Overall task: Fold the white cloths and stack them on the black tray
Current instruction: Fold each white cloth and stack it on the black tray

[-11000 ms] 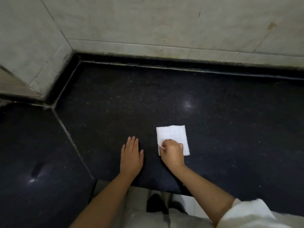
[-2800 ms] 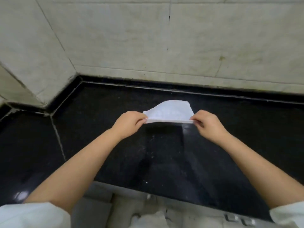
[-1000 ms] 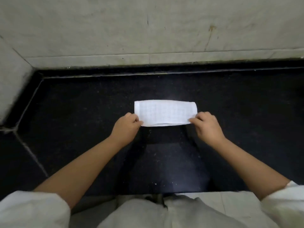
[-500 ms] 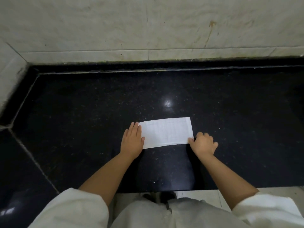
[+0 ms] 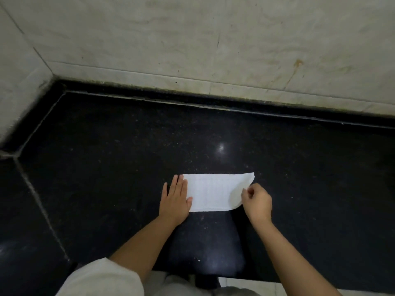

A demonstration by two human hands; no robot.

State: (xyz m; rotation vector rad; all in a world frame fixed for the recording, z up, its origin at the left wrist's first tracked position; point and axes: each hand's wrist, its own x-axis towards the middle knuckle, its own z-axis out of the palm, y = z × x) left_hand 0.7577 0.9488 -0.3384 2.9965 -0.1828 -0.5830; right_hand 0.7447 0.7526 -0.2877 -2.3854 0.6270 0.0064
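Left hand [image 5: 175, 199] flat on white cloth's [image 5: 213, 192] left end; right hand [image 5: 257, 201] pinches its lifted right end, near tabletop's [image 5: 106, 157] front edge.

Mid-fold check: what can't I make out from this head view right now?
- Black tray: nowhere in frame; stack unknown.
- White cloth: its left end sits under the flat left hand.
- Right end: lifted by the right hand; fingers hide the pinch.
- Layer count: too fine to tell.

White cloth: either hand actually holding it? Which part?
The right hand pinches the white cloth at its right end, lifting the near corner. The left hand lies flat at the left end, gripping nothing.
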